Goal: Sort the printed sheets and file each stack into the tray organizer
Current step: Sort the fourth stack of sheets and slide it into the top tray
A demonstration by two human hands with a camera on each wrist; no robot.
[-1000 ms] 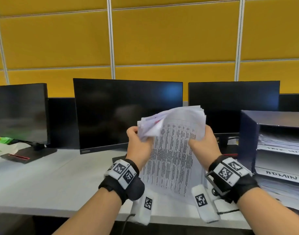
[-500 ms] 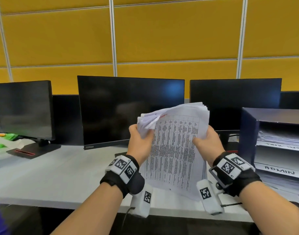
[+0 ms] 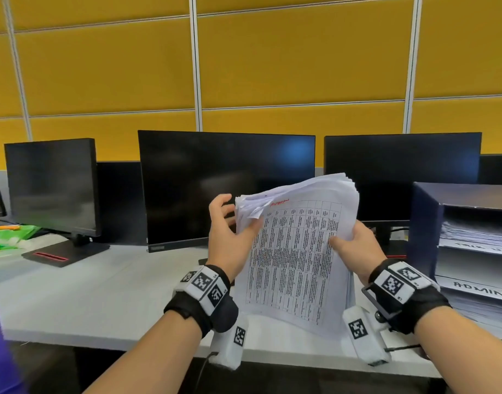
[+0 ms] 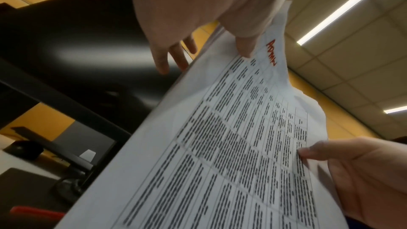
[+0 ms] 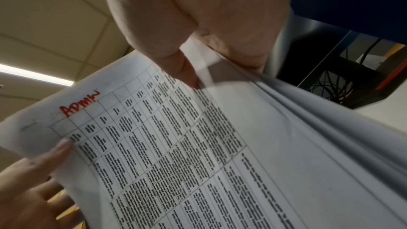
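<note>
Since a moment ago my left hand [image 3: 229, 237] is letting go of the folded-back pages, fingers now spreading loose, just the thumb touching the top-left corner of the sheet stack [image 3: 298, 251]. My right hand [image 3: 355, 245] is pinching the stack's right edge, holding it up over the desk [image 3: 87, 294]. "ADMIN" is showing in red above my left thumb. The tray organizer [image 3: 423, 223] is sitting just right of my right hand.

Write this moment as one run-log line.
right hand: grips sheet stack | left hand: thumb on top sheet, fingers spread | top sheet: "ADMIN" | organizer: right
</note>
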